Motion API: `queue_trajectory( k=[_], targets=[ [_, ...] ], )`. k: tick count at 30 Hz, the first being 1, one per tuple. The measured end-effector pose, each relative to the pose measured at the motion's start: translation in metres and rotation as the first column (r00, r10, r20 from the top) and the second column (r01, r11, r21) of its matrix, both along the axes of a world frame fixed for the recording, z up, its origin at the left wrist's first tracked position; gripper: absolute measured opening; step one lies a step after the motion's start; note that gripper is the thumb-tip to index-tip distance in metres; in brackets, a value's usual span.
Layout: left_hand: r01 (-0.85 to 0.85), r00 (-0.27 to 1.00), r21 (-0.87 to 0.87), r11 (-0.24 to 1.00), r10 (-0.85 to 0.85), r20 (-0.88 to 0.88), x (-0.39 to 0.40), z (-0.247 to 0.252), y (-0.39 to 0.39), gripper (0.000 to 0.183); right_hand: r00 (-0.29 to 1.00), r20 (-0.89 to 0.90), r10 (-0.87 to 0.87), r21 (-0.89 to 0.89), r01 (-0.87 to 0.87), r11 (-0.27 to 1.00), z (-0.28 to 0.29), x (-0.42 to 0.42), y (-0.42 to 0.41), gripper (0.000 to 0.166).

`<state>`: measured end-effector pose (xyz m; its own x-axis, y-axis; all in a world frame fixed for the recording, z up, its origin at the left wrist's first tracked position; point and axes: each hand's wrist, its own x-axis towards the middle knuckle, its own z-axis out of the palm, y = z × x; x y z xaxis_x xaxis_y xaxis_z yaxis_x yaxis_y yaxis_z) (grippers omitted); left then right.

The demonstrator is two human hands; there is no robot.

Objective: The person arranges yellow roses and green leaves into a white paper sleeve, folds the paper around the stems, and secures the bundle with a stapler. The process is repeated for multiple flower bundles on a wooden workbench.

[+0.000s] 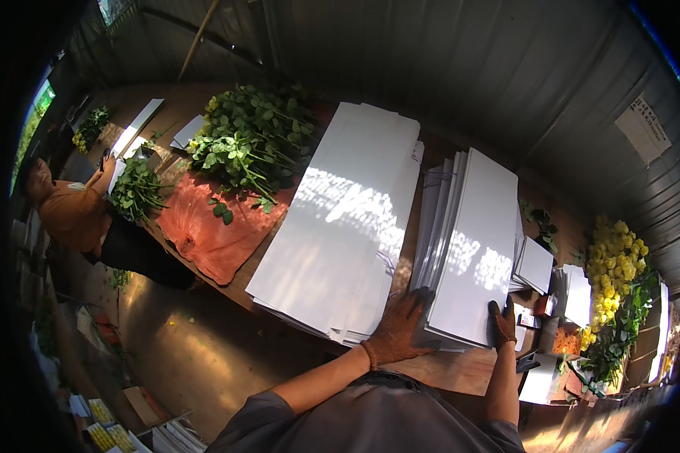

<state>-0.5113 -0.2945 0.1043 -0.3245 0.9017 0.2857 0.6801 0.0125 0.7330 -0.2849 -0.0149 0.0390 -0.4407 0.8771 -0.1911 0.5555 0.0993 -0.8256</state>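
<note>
Two stacks of white sheets lie side by side on a wooden table. My left hand [399,331], in an orange-brown work glove with dark fingers, is spread between the near ends of the larger stack [340,221] and the smaller stack [476,238]. In a like glove, my right hand [503,324] rests against the near right corner of the smaller stack, thumb and fingers apart. Along that stack's left side lie clear plastic-like sleeves [430,226]. Dappled sunlight falls across both stacks.
Leafy cut stems [255,136] lie left on a red cloth [221,226]. Yellow roses [615,266], small boxes [544,306] and white cards [535,263] are at the right. Another person [76,209] stands at the table's far left. A corrugated metal wall [408,56] rises behind.
</note>
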Motion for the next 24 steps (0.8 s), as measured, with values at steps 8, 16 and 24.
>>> queue_trajectory(
  k=[8, 16, 24],
  targets=[
    [-0.754, 0.656, -0.386, 0.532, 0.577, -0.486, -0.177, -0.014, -0.142, 0.102, 0.971, 0.233, -0.061, 0.468, -0.057, 0.882, 0.005, 0.0, 0.014, 0.076],
    [-0.664, 0.748, -0.588, 0.462, 0.404, -0.526, -0.185, 0.013, -0.126, 0.103, 0.857, -0.276, 0.435, -0.059, -0.466, 0.883, 0.099, -0.175, -0.103, 0.076],
    [-0.642, 0.765, -0.516, 0.567, 0.516, -0.385, -0.2, 0.003, -0.155, 0.113, 0.854, -0.172, 0.49, -0.166, -0.516, 0.84, 0.039, -0.248, -0.187, 0.084]
  ],
)
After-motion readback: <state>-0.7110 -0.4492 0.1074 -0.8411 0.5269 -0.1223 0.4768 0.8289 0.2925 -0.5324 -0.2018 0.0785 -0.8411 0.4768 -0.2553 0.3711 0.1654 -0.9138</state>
